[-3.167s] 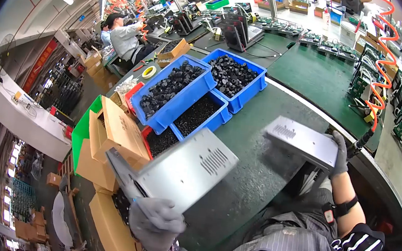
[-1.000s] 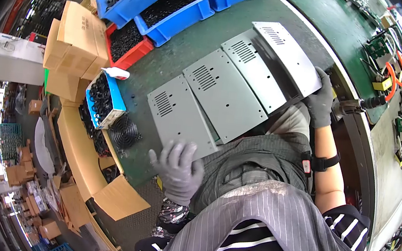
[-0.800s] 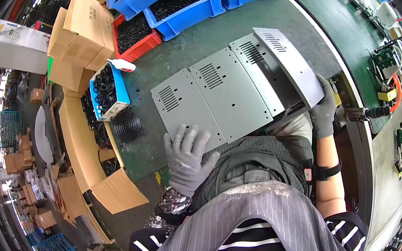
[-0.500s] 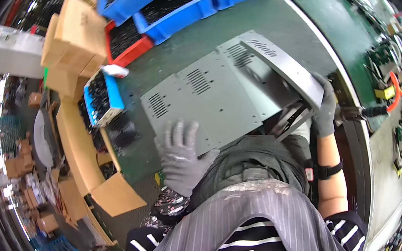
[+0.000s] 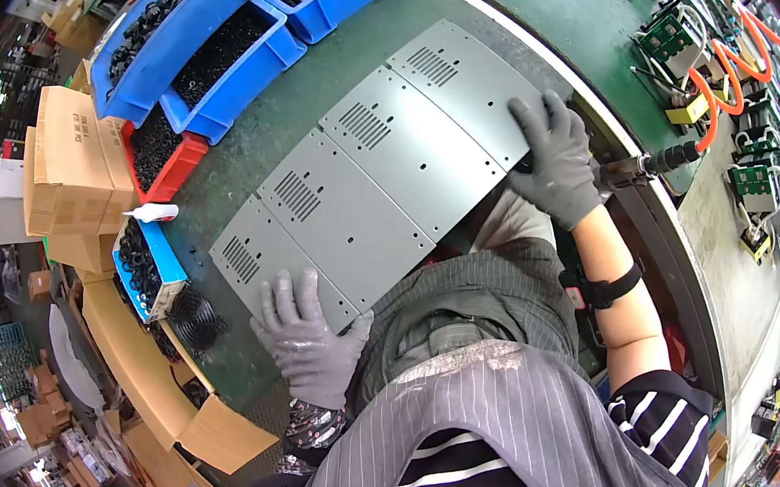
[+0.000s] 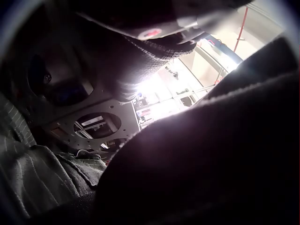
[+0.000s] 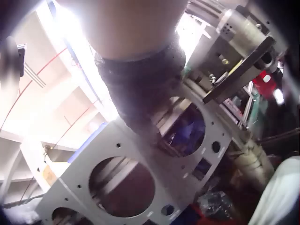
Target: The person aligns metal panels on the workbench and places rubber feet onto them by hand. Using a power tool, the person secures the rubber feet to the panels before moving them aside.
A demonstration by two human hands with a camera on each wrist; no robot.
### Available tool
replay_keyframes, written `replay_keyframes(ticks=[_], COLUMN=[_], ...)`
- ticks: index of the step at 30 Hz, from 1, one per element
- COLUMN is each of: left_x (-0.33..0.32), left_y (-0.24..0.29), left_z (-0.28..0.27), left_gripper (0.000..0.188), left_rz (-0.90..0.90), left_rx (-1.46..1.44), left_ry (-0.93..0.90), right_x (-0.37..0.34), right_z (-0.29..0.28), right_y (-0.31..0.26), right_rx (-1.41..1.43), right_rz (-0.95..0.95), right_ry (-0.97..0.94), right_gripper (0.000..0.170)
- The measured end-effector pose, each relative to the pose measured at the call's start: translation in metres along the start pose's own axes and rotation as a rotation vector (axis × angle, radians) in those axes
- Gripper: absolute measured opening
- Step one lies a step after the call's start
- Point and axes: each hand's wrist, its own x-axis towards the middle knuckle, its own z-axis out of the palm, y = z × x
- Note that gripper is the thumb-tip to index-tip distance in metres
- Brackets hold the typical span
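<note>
Several grey sheet-metal cases (image 5: 400, 147) with slotted vents stand side by side in a row on the green bench, tops level. My gloved left hand (image 5: 314, 346) rests with spread fingers at the front edge of the nearest-left case (image 5: 283, 284). At the far end, my gloved right hand (image 5: 560, 167) lies with extended fingers on the corner of the last case (image 5: 473, 83). The right wrist view shows the cases' front face (image 7: 140, 150) with large round holes below that hand. A dark glove (image 6: 140, 65) and the holed face (image 6: 98, 124) appear in the left wrist view.
Blue bins (image 5: 271, 63) of black parts and a red bin (image 5: 180, 169) stand at the back left. Nearer are a small white bottle (image 5: 155, 213), a blue box (image 5: 159, 259) and a cardboard box (image 5: 149, 379). A power screwdriver (image 5: 648, 166) lies by the right hand.
Both hands carried a case each at first. The left one joined the row; the right one, held tilted half a second ago, now stands level at the row's end, its grip loosened.
</note>
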Motion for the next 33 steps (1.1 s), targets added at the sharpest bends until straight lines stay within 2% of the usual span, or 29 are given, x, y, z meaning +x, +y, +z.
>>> replay_keyframes(ticks=[4,8,13,15,16,18,21,22,23,28,31,33], left_x=[0.007,0.011,0.006,0.005,0.002,-0.01,-0.014,-0.013,-0.01,-0.006,-0.002,0.003], left_y=[0.008,0.012,0.011,-0.003,-0.009,-0.023,-0.035,-0.034,-0.033,-0.032,-0.04,-0.052], left_z=[-0.001,0.001,-0.004,-0.008,-0.01,-0.011,0.011,0.015,0.018,0.014,0.008,0.013], left_gripper=[0.091,0.094,0.095,0.093,0.093,0.089,0.084,0.084,0.081,0.076,0.068,0.057], left_rz=[-0.036,-0.043,-0.053,0.043,0.033,0.122,0.151,0.15,0.177,0.222,0.235,0.254], left_rx=[0.062,0.1,0.106,-0.071,-0.07,-0.096,-0.112,-0.115,-0.117,-0.145,-0.248,-0.488], left_ry=[-0.037,-0.023,-0.015,0.003,0.024,0.058,0.112,0.118,0.125,0.169,0.136,0.215], right_x=[-0.002,0.004,-0.003,0.004,0.006,0.012,0.027,0.031,0.035,0.046,0.052,0.063], right_z=[-0.015,-0.008,-0.01,-0.019,-0.027,-0.028,-0.01,-0.015,-0.006,-0.006,-0.013,-0.033], right_y=[-0.005,-0.008,-0.011,-0.01,-0.013,-0.01,-0.004,-0.017,-0.017,-0.039,-0.048,-0.054], right_rx=[-0.035,-0.019,-0.08,-0.098,-0.115,-0.113,-0.139,-0.119,-0.156,-0.229,-0.275,-0.255], right_rz=[-0.079,-0.045,-0.063,-0.115,-0.114,-0.121,-0.138,-0.083,-0.1,-0.153,-0.2,-0.179], right_ry=[-0.167,-0.112,-0.086,-0.16,-0.194,-0.157,-0.101,-0.276,-0.246,-0.34,-0.344,-0.598], right_gripper=[0.091,0.097,0.096,0.096,0.099,0.1,0.097,0.093,0.094,0.091,0.088,0.085])
